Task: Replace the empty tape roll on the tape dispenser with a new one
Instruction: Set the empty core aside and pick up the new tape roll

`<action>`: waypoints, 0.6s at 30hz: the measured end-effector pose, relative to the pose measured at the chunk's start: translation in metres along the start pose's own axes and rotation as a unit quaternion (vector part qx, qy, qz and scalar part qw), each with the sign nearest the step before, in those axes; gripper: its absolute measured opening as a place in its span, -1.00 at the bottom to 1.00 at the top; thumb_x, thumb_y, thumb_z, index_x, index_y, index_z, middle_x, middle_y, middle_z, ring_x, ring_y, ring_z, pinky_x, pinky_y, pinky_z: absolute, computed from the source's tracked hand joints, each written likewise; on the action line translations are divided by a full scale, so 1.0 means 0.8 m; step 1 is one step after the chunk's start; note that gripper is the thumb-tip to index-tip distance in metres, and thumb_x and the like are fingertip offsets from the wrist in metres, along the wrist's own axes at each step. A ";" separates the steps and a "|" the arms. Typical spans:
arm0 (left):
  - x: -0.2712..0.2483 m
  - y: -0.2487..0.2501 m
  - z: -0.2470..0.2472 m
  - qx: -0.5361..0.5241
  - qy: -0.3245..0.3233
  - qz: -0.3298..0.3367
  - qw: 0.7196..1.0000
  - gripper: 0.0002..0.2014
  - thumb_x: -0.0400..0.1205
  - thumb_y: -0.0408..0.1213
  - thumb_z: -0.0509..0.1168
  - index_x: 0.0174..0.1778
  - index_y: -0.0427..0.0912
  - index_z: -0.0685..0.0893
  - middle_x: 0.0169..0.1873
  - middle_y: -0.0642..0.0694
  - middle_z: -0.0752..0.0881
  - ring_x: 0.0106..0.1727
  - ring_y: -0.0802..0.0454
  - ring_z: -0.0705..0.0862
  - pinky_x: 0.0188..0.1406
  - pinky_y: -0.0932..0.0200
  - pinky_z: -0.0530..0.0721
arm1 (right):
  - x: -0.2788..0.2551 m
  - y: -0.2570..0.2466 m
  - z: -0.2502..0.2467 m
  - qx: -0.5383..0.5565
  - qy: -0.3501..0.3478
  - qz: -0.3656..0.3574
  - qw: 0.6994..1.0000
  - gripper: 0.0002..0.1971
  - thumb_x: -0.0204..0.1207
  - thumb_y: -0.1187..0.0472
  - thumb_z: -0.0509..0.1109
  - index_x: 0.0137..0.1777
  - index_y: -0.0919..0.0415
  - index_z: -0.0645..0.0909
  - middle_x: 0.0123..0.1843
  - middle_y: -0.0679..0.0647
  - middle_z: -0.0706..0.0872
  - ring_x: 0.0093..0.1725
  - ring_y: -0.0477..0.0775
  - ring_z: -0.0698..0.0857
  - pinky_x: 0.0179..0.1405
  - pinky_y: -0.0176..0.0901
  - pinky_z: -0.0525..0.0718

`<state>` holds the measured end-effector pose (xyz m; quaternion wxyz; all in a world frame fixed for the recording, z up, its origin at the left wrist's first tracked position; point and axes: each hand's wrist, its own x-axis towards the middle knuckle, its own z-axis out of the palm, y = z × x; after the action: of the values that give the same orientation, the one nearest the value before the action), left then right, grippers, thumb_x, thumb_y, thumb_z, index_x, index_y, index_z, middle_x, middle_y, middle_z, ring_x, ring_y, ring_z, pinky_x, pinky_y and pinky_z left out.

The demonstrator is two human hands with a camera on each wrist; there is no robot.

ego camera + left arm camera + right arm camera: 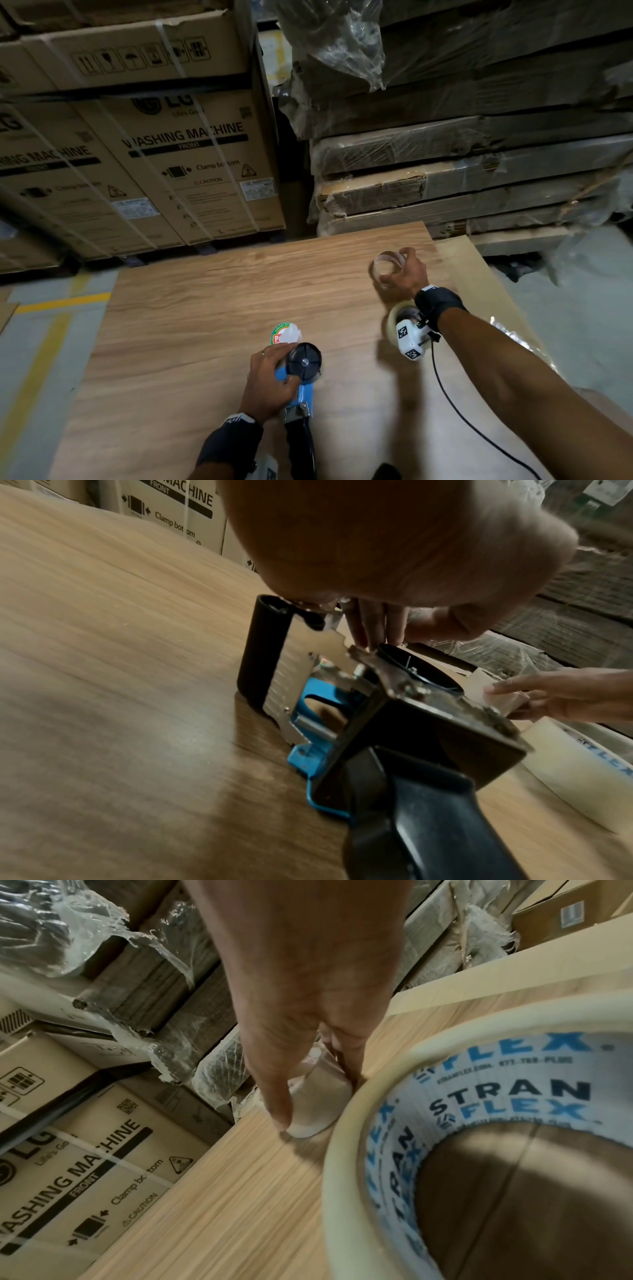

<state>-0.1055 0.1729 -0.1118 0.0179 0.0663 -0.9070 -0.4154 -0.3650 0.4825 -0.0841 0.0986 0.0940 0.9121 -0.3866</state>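
The tape dispenser lies on its side on a wooden board, showing a blue frame, a bare black hub and a black handle. My left hand grips its frame beside the hub, thumb on the blue plate. Farther right, my right hand holds the empty tape core from above, with the core's lower edge on the board; its fingers pinch the core. The new cream tape roll, its core printed "STRAN FLEX", lies flat just under my right wrist.
A round white label with red and green print sits at the dispenser's far end. Washing machine cartons stand behind the board on the left. Plastic-wrapped flat packs are stacked on the right. A black cable trails from my right wrist.
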 end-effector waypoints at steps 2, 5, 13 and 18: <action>0.000 0.000 0.001 0.000 0.001 0.004 1.000 -0.38 0.19 -0.21 0.35 0.25 0.08 0.75 0.17 0.17 0.77 0.21 -0.03 0.72 0.30 -0.12 0.66 | -0.002 0.001 -0.001 0.009 -0.009 -0.002 1.000 -0.04 0.21 0.12 0.80 0.56 0.20 0.35 0.41 0.35 0.68 0.39 0.37 0.66 0.38 0.07 0.64; 0.000 0.000 0.000 -0.001 0.008 0.009 1.000 -0.38 0.20 -0.19 0.35 0.25 0.08 0.75 0.17 0.16 0.77 0.21 -0.06 0.72 0.30 -0.13 0.67 | -0.010 0.005 -0.007 0.045 -0.021 0.005 0.999 0.10 0.20 0.05 0.80 0.67 0.12 0.23 0.48 0.34 0.63 0.45 0.38 0.62 0.48 0.12 0.60; -0.001 0.007 -0.002 -0.005 0.006 0.009 1.000 -0.40 0.22 -0.13 0.33 0.26 0.07 0.74 0.18 0.10 0.77 0.24 -0.08 0.69 0.37 -0.12 0.62 | -0.067 0.035 -0.039 0.087 -0.065 0.023 0.994 0.16 0.24 -0.21 0.74 0.74 0.18 0.22 0.53 0.29 0.62 0.50 0.28 0.61 0.47 0.05 0.58; -0.003 0.012 -0.009 -0.019 -0.013 0.015 1.000 -0.40 0.22 -0.12 0.35 0.25 0.00 0.76 0.20 0.02 0.79 0.25 -0.08 0.72 0.39 -0.14 0.63 | -0.114 0.061 -0.039 0.064 -0.092 0.025 0.993 -0.03 0.17 -0.21 0.77 0.55 0.12 0.50 0.31 0.07 0.69 0.33 0.12 0.68 0.34 -0.07 0.61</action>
<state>-0.1038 0.1743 -0.0997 0.0138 0.0472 -0.8999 -0.4334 -0.2682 0.5299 -0.0734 0.1857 0.0866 0.8698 -0.4488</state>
